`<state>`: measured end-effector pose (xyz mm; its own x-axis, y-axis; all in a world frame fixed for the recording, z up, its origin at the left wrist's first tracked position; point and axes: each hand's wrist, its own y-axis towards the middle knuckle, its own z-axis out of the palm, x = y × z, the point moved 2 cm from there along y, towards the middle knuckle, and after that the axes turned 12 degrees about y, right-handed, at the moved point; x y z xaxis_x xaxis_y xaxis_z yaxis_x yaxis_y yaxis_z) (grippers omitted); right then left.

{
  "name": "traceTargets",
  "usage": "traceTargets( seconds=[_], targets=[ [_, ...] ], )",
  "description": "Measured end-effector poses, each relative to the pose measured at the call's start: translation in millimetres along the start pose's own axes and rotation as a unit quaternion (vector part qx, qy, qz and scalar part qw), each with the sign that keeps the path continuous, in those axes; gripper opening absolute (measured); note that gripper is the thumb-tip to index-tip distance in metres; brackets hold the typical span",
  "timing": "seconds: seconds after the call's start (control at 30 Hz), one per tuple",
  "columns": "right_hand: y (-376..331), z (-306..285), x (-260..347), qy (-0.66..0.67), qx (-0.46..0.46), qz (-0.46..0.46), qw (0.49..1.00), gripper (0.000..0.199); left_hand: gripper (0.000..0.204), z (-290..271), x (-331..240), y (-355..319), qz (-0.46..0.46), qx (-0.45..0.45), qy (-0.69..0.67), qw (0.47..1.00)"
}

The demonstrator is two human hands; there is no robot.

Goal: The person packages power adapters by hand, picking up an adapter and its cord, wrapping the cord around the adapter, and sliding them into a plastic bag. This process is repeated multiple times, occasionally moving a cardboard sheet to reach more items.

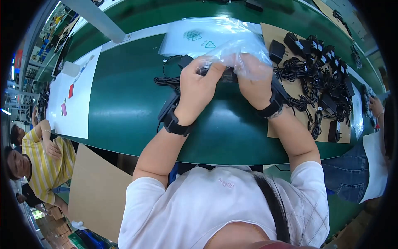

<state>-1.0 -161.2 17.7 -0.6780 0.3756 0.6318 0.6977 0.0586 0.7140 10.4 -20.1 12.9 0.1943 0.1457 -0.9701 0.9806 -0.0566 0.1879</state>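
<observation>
Over the green table (124, 103), my left hand (198, 89) and my right hand (253, 85) both grip a clear plastic bag (240, 56). A black power adapter (227, 74) with its coiled cable sits partly inside the bag, between my fingers. My left thumb and fingers pinch the bag's left end; my right hand wraps the bag's right side. Both wrists wear black bands. Another black adapter (166, 107) lies on the table under my left wrist, its cable (166, 81) trailing left.
A stack of clear bags (195, 37) lies beyond my hands. At right, a brown cardboard sheet (271, 35) carries several black adapters with bundled cables (323, 79). White paper (74, 103) lies at left. Other people sit at the left and right edges.
</observation>
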Motion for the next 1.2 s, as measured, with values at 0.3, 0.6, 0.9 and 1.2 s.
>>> traceTargets(
  seconds=[0.3,0.6,0.9,1.2],
  targets=[
    [-1.1,11.0,-15.1,0.538,0.032,0.448,0.713,0.039,0.019,-14.4,12.0,3.9,0.046,-0.111,-0.063,0.991],
    [-4.9,10.6,-15.0,0.371,0.035,0.325,0.869,0.036,0.031,-22.6,4.9,14.9,-0.005,0.079,0.072,0.994],
    [18.5,10.1,10.7,0.353,0.181,0.317,0.862,0.039,0.016,-42.1,7.0,23.8,0.054,-0.014,0.063,0.996],
    [118.7,56.3,-55.0,0.350,0.252,0.406,0.806,0.028,0.031,-89.5,11.3,44.7,-0.046,-0.060,-0.103,0.992]
  ],
)
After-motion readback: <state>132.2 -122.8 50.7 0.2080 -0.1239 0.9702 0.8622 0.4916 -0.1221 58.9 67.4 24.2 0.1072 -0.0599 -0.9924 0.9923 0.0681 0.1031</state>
